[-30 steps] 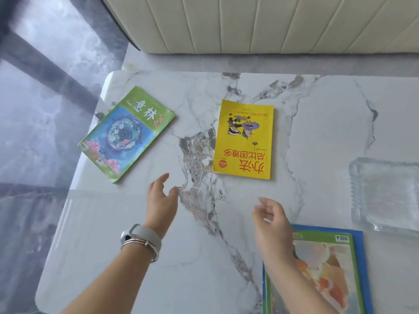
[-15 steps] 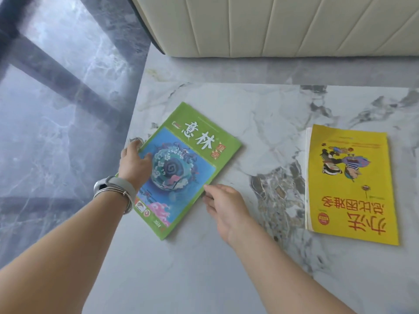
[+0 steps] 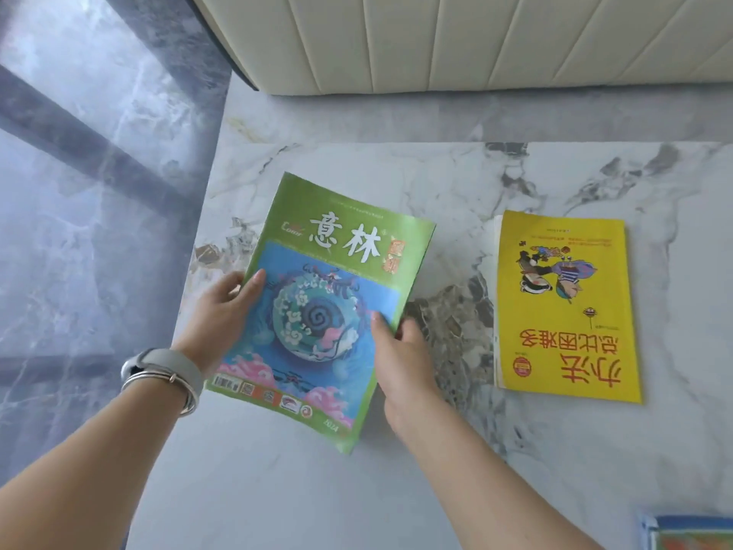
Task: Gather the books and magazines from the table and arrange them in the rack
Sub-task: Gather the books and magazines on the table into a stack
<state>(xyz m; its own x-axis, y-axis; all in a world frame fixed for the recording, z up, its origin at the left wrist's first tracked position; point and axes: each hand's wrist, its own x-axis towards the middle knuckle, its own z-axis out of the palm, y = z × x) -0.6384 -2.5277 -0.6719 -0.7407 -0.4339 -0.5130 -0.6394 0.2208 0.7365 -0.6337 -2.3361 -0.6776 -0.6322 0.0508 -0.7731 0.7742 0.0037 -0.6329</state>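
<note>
A green magazine [image 3: 329, 287] with a blue swirl picture is lifted off the white marble table [image 3: 456, 184], tilted toward me. My left hand [image 3: 224, 307] grips its left edge, thumb on the cover. My right hand [image 3: 400, 351] grips its right edge, thumb on the cover and fingers underneath. A yellow book [image 3: 563, 303] lies flat on the table to the right, upside down to me. The corner of a blue and green magazine [image 3: 690, 535] shows at the bottom right. No rack is in view.
A cream ribbed sofa [image 3: 476, 37] stands beyond the table's far edge. The table's left edge drops to a grey marble floor [image 3: 79, 192]. I wear a grey watch and thin bracelets on my left wrist [image 3: 166, 371].
Both hands reached left to the green magazine, took hold of its two edges and raised it off the table, turning it upright toward me. My view shifted left.
</note>
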